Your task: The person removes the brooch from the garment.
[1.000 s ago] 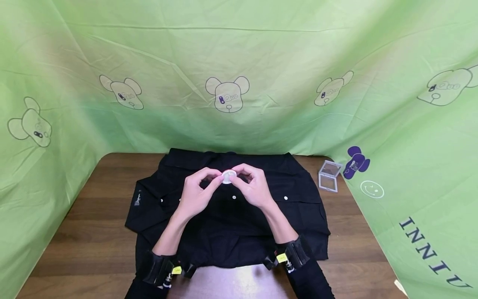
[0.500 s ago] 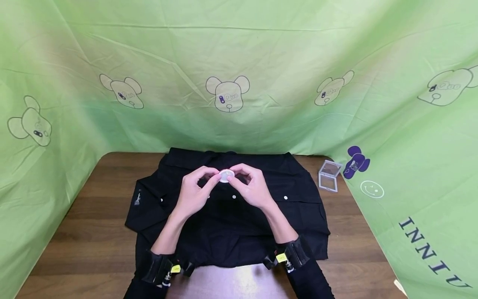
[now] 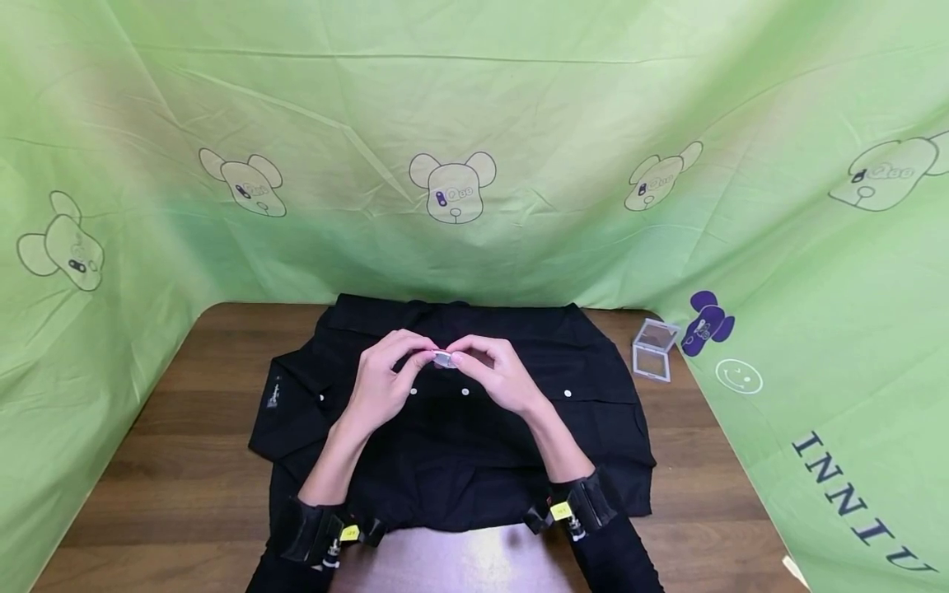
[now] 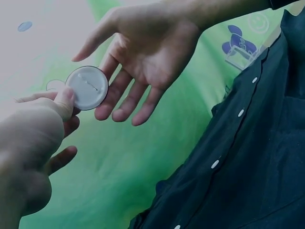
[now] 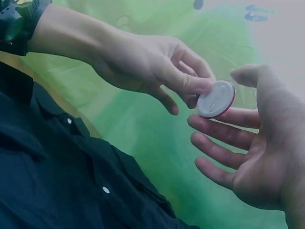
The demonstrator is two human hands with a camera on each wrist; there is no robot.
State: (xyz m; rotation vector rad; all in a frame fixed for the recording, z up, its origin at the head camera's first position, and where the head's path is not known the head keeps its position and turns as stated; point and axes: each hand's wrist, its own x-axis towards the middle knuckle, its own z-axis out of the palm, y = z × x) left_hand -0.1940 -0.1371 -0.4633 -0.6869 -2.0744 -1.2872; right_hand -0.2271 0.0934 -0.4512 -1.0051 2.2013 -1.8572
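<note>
A round badge (image 3: 442,359) with a pin on its pale back is held above a black shirt (image 3: 474,445). My left hand (image 3: 387,375) pinches the badge's edge, thumb on the back and fingers behind it. In the left wrist view the badge (image 4: 86,88) shows its pin side, beyond the left thumb. My right hand (image 3: 498,377) is beside the badge's other edge. Seen from the right wrist, its thumb is lifted away and its relaxed fingers (image 5: 224,131) reach right up to the badge (image 5: 217,99). The badge's front is hidden.
The shirt lies spread over a wooden table (image 3: 178,445), white buttons along its front and a folded sleeve at the left. An opened clear plastic case (image 3: 652,350) sits near the right back corner. A green printed curtain (image 3: 319,222) surrounds the back and sides.
The badge has tilted from facing up to nearly edge-on in the head view and shifted slightly left. My right thumb has come off the badge's back.
</note>
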